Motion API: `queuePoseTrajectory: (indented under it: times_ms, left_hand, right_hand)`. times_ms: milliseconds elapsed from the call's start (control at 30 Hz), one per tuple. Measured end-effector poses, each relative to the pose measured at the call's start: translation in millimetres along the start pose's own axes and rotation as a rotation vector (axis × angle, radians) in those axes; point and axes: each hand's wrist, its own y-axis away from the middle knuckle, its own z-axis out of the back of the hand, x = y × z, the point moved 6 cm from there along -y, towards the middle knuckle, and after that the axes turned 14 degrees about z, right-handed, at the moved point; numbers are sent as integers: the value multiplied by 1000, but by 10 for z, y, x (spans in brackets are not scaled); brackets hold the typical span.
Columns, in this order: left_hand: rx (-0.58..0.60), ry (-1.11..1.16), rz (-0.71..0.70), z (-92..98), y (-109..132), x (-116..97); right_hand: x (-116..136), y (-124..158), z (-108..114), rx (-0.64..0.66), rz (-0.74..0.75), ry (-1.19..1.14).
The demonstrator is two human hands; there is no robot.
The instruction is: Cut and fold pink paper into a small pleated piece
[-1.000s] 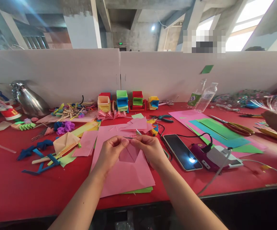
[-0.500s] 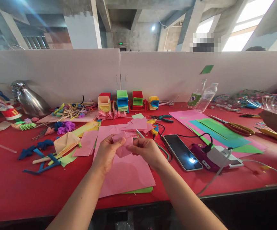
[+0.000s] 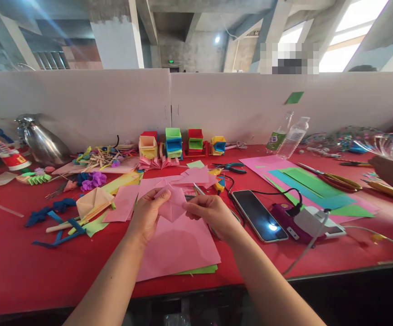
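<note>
Holding folded pink paper over pink sheets, counter's six o'clock. Left hand pinching its ten-o'clock edge, right hand its three-o'clock corner. Grips wider than a second ago; centre crease probably freer to work.

Stacked rectangular pink paper sheets on the red worktop, near mid-front edge; folded pink paper piece above them, between left hand and right hand. Along the back edge: tapered silver metal jug well left, multicoloured open paper boxes central, clear cylindrical bottles farther right. Flat black rectangular phone right of the sheets.
</note>
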Motion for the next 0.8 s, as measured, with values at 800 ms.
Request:
queuePoseTrajectory:
  times_ms: [800]
  left_hand:
    - [-116,76,0,69,-11,33]
  right_hand:
    - [52,-27,98,-55,52,71]
